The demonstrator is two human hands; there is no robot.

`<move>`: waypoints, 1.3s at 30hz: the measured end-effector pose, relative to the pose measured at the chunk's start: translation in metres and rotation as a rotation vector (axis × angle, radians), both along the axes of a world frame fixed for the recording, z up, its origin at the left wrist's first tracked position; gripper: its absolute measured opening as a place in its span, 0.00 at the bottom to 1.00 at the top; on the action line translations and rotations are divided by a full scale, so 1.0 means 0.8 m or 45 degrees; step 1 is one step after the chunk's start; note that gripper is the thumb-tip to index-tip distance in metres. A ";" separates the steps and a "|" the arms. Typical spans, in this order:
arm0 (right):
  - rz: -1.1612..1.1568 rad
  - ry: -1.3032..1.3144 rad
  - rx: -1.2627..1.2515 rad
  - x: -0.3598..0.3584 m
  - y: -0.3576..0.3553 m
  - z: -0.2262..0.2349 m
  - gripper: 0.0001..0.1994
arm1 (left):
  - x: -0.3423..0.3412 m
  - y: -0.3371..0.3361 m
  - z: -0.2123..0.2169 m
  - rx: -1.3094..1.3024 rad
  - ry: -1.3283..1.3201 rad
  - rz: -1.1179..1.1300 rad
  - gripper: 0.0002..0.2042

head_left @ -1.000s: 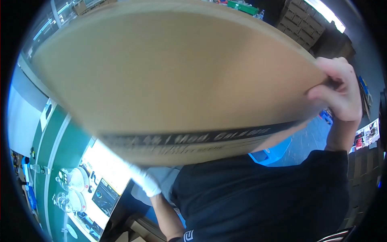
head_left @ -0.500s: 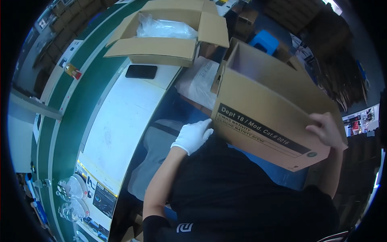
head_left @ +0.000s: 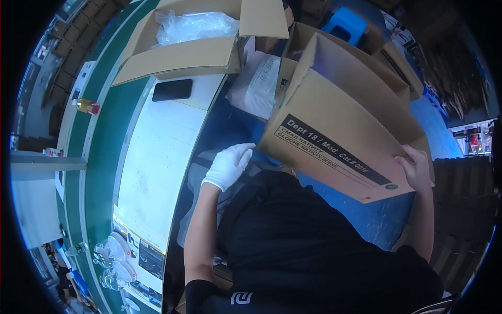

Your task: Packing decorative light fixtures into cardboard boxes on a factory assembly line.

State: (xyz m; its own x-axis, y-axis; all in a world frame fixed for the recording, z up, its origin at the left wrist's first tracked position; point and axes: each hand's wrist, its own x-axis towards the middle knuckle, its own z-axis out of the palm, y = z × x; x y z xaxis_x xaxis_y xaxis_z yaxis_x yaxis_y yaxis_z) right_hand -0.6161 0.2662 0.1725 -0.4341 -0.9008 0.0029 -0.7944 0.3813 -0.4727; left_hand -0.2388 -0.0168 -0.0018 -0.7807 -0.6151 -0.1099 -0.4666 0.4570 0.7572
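**Right hand grips a tilted cardboard carton**

The bare right hand point(head_left: 417, 171) pinches the near right edge of one brown carton point(head_left: 308, 102), fingers and thumb closed on its wall. The gloved left hand point(head_left: 227, 166) has fingers loosely extended, holding nothing visible, just beside the carton's lower left corner; contact cannot be told. The carton hangs tilted before the person, open side away. The step in hand appears to be handling this carton; the next move would call for a firm, steady grip on it. Behind it is another open box point(head_left: 361, 55), partly hidden. Left of that lies one white wrapped bundle point(head_left: 256, 81). The white tabletop point(head_left: 151, 157) carries one phone point(head_left: 172, 90) and an open box with flaps point(head_left: 178, 58) containing clear plastic wrapping point(head_left: 196, 27).
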 end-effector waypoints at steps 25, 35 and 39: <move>0.500 -0.061 0.422 0.082 -0.066 -0.200 0.07 | 0.026 -0.011 -0.015 -0.055 -0.060 0.162 0.13; 0.240 -0.090 0.550 0.043 0.051 -0.242 0.08 | 0.020 -0.018 -0.018 -0.021 -0.041 0.190 0.13; 0.201 -0.084 0.658 0.037 0.073 -0.232 0.09 | 0.024 -0.020 -0.015 -0.052 -0.101 0.104 0.13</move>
State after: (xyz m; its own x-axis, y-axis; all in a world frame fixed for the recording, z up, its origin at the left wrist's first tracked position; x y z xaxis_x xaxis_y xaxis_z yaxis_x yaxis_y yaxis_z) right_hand -0.5865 0.3248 -0.0135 -0.2775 -0.8319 -0.4805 -0.8359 0.4557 -0.3061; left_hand -0.2195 -0.0331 -0.0134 -0.7178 -0.6814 -0.1430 -0.5613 0.4449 0.6978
